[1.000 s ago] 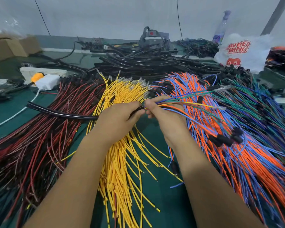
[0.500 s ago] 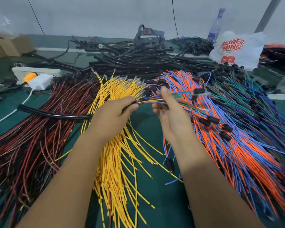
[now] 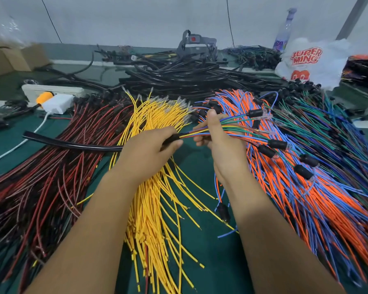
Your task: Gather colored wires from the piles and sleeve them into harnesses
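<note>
Left hand (image 3: 146, 152) curled round black sleeve (image 3: 72, 143), grip closed near sleeve's right end; sleeve runs left over red-black wire pile (image 3: 51, 177). Right hand (image 3: 221, 145) grips mixed wire bundle (image 3: 238, 129), thumb up; bundle's left ends enter sleeve mouth between hands. Both held above green desk (image 3: 210, 262). Yellow wire pile (image 3: 155, 209) under left hand, orange-blue pile (image 3: 306, 198) right. Black sleeve heap (image 3: 189, 77) far centre.

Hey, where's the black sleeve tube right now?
In the head view, the black sleeve tube lies left of centre across the red wires. The left hand grips its right end, where the colored wire bundle enters from the right hand.
</note>
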The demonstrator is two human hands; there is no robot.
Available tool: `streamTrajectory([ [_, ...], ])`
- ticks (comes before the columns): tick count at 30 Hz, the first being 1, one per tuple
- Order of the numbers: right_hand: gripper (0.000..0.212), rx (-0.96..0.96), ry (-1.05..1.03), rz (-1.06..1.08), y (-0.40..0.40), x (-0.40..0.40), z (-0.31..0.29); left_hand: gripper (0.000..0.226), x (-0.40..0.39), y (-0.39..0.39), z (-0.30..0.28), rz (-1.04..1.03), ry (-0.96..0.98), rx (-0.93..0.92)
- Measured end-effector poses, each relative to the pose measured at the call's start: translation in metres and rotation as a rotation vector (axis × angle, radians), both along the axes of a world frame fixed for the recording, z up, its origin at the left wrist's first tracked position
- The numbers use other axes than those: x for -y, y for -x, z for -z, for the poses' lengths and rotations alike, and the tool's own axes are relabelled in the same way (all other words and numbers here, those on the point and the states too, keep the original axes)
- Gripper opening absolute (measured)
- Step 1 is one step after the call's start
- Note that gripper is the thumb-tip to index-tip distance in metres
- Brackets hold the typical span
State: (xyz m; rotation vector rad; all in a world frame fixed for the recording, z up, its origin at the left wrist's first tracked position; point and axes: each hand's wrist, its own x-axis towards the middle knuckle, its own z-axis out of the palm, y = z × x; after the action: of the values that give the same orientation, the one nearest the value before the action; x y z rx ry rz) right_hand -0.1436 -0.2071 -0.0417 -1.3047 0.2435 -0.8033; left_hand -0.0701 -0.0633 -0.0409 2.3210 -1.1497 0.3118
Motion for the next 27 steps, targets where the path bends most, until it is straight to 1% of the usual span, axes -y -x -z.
streamTrajectory([
  [5, 0.03, -0.017, -0.008, 0.01, 0.002, 0.0, -0.002, 0.019, 0.002, 0.002, -0.003, 0.035, 0.033, 0.066],
  [8, 0.03, -0.052, -0.049, -0.012, 0.005, 0.001, -0.003, 0.035, 0.004, 0.002, -0.004, 0.038, 0.105, 0.154],
  [10, 0.029, -0.049, -0.095, -0.047, 0.007, 0.0, -0.003, 0.04, 0.005, 0.003, -0.005, -0.003, 0.186, 0.159],
  [13, 0.029, -0.018, -0.116, -0.067, 0.007, -0.001, -0.004, 0.034, 0.007, 0.003, -0.003, -0.042, 0.207, 0.135],
  [16, 0.029, -0.014, -0.119, -0.056, 0.009, -0.001, -0.003, 0.027, 0.009, 0.003, -0.002, -0.032, 0.208, 0.124],
  [19, 0.028, -0.013, -0.079, -0.048, 0.009, -0.001, -0.002, 0.032, 0.01, 0.004, -0.005, -0.024, 0.216, 0.107],
  [22, 0.029, -0.036, -0.004, -0.032, 0.006, -0.002, -0.001, 0.04, 0.01, 0.005, -0.005, 0.007, 0.189, 0.049],
  [24, 0.031, -0.112, 0.08, -0.016, 0.003, -0.002, 0.001, 0.042, 0.011, 0.004, -0.004, 0.026, 0.103, 0.053],
  [25, 0.031, -0.141, 0.121, -0.005, 0.003, -0.002, 0.002, 0.041, 0.011, 0.003, -0.002, 0.032, 0.055, 0.074],
  [27, 0.031, -0.141, 0.146, 0.01, 0.002, -0.004, 0.001, 0.031, 0.011, 0.002, 0.001, 0.03, 0.0, 0.077],
])
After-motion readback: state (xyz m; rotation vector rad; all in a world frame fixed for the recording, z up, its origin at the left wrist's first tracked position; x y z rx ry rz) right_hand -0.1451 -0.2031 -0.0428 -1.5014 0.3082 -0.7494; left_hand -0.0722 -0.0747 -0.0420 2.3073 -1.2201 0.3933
